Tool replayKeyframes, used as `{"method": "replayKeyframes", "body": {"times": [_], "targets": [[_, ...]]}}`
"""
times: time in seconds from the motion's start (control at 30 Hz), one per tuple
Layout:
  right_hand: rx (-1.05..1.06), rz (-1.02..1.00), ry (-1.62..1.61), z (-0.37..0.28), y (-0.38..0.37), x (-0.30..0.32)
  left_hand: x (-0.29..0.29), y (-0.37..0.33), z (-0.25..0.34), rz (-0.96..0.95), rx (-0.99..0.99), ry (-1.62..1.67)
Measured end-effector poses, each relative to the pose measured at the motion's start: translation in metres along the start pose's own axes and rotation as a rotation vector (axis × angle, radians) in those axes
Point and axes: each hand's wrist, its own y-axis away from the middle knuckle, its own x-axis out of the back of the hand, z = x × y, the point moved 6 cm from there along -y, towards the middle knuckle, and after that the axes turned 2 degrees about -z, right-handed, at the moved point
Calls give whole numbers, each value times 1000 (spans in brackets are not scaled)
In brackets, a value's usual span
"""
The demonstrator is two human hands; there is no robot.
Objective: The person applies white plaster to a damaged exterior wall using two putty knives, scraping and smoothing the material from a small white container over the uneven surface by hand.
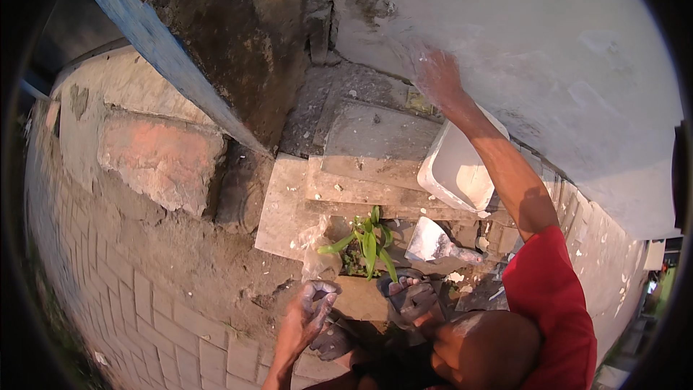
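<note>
My right hand (438,76) is up against the pale grey wall (505,36), its arm stretched forward. Motion smears its fingers, so whether anything is under them cannot be told. Low in the middle, my left hand (312,310) is curled, thumb and fingertips drawn together, with whitish dust on the skin. What those fingers hold, if anything, does not show. Under my right forearm stands a white plastic tub (435,166), its inside smeared with white. A broad putty knife (431,240), coated in white paste, lies on the ground nearer me.
A green leafy plant (369,243) grows before my feet, beside a crumpled clear plastic bag (321,247). Flat slabs (382,141) form a step along the wall. At left are a broken block (162,159), a blue-edged panel (177,50) and brick paving (173,332).
</note>
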Motion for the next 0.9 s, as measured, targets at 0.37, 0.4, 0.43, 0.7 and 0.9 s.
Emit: {"method": "replayKeyframes", "body": {"times": [0.37, 0.4, 0.43, 0.7, 0.9], "targets": [[103, 190, 40, 3, 23, 32, 4, 10, -25, 52, 172, 150], [202, 208, 66, -8, 20, 13, 2, 9, -24, 33, 148, 169], [205, 273, 55, -14, 9, 4, 1, 7, -23, 29, 144, 165], [-201, 251, 26, 34, 0, 90, -8, 13, -36, 41, 215, 219], [-648, 206, -925, 5, 63, 102, 6, -7, 5, -97, 34, -8]]}}
